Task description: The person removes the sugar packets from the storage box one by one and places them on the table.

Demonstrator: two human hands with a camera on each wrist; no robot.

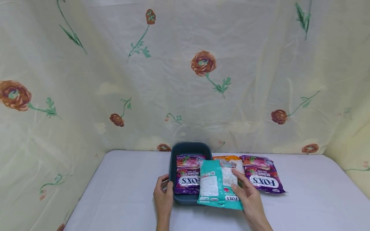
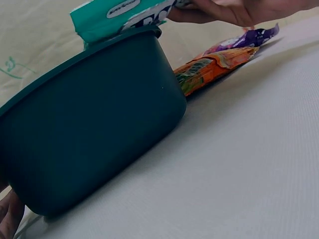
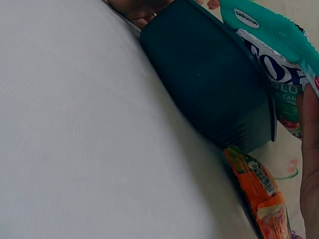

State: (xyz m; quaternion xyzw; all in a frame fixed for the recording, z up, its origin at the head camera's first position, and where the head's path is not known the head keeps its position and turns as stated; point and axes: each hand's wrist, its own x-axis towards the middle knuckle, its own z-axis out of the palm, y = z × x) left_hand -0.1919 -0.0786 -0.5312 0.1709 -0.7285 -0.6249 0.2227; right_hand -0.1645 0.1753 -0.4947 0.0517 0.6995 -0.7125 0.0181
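My right hand (image 1: 250, 195) grips a teal candy bag (image 1: 214, 183) by its right side, thumb and a finger on the printed back. The bag is raised and tilted over the right side of a dark blue-green plastic bin (image 1: 185, 200). Inside the bin lies a purple berries candy bag (image 1: 188, 173), its right part hidden under the teal one. At the bin's left side, my left hand (image 1: 164, 195) touches the outer wall near the rim. In the left wrist view only a bit of its fingers (image 2: 10, 216) shows, against the bin's lower end.
To the right of the bin an orange candy bag (image 3: 254, 184) lies on the table, partly covered from above by the teal bag. Beside it rests another purple berries bag (image 1: 263, 175). A flowered curtain (image 1: 185, 96) hangs behind the white-covered table (image 1: 127, 192).
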